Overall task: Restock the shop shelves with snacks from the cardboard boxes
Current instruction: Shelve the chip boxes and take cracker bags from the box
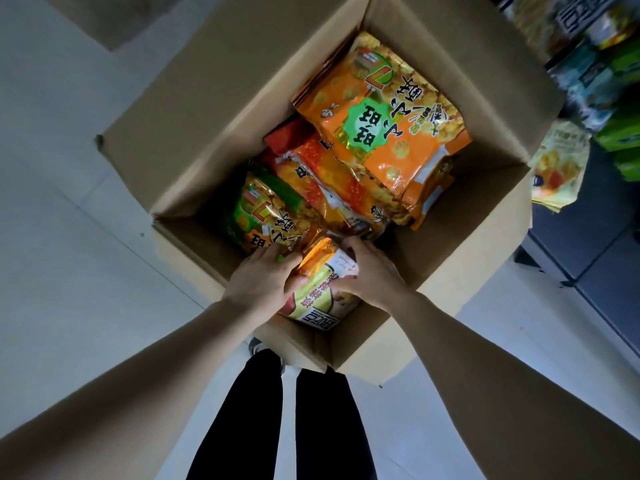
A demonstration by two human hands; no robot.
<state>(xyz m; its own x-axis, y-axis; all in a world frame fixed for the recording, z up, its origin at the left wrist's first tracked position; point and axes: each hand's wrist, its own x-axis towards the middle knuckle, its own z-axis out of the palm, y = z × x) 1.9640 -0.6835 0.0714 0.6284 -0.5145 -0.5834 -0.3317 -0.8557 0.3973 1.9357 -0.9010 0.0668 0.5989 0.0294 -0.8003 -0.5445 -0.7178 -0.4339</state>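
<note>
An open cardboard box point(221, 109) stands on the floor in front of me, holding several snack bags. A large orange bag point(381, 126) lies on top at the far side, a green and orange bag point(263, 216) at the left. Near the box's front wall a yellow and white snack bag point(322, 292) sits between my hands. My left hand point(266, 278) grips its left side, thumb on the front. My right hand point(367, 271) holds its right edge, fingers curled over the top.
Shop shelves point(602, 81) with green and blue packets run along the right. A yellow snack bag point(557, 168) hangs off the shelf beside the box's right flap. Pale floor tiles point(69, 220) spread left. My legs point(277, 410) stand just behind the box.
</note>
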